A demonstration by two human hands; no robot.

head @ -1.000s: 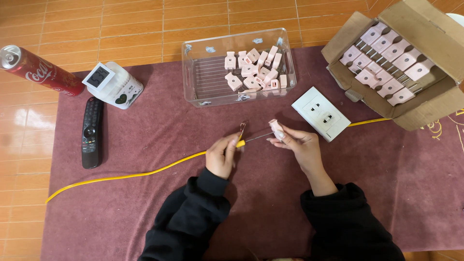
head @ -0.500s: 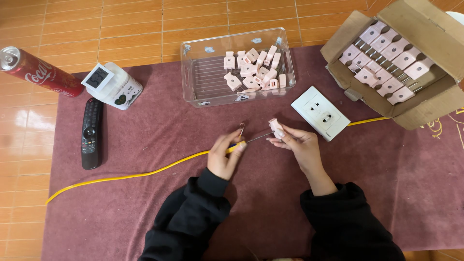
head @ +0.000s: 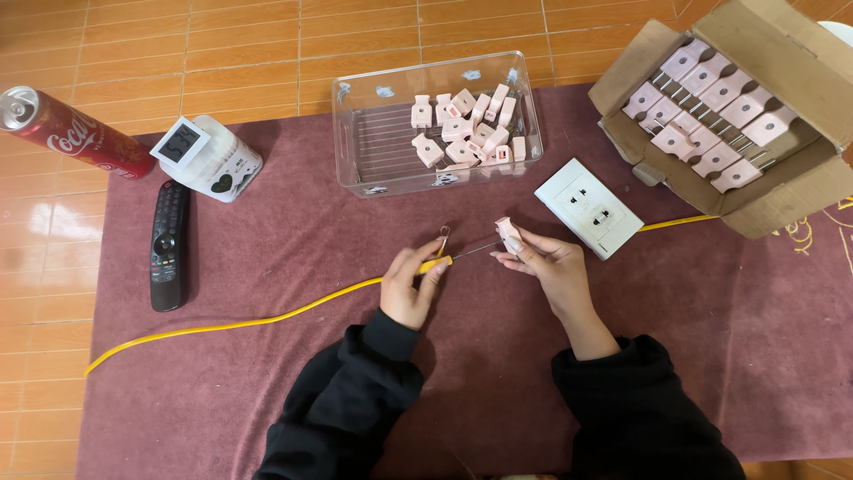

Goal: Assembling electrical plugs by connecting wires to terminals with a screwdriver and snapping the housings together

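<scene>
My left hand [head: 409, 286] grips the end of a yellow cable [head: 240, 322] that runs off to the left across a maroon mat [head: 284, 222]. Two bare wire ends [head: 444, 238] stick out of the cable tip; one curls up, the other reaches toward my right hand. My right hand [head: 546, 267] pinches a small pink plug [head: 508, 234] just right of those wire ends. Both sleeves are black.
A clear plastic bin [head: 373, 142] holds several pink plugs. A white wall socket plate [head: 588, 208] lies right of my hands. An open cardboard box [head: 800, 178] of pink plugs sits at top right. A black remote [head: 169, 244], a white jar with a small clock [head: 206, 157] and a red can [head: 71, 132] lie left.
My hands stay in nearly the same place; the wire end and the pink plug have come slightly closer together.
</scene>
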